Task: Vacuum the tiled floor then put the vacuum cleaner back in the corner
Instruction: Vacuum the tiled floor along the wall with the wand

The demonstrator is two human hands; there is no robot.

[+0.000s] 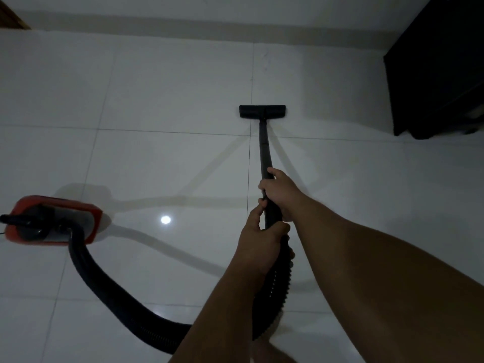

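Observation:
A black vacuum wand (264, 148) runs away from me to a flat black floor head (262, 111) that rests on the white tiled floor (162, 100), over a grout line. My right hand (281, 191) grips the wand higher up. Just below it, my left hand (260, 242) grips the wand where the ribbed black hose (104, 281) joins. The hose loops down and left to the red and black vacuum body (52, 220) standing on the floor at the left edge.
A dark cabinet (440, 74) stands at the upper right against the white wall (209, 9). A pale skirting strip runs along the wall's foot. A wooden edge (13, 15) shows at the top left. A lamp's reflection (165, 220) glints on the tiles.

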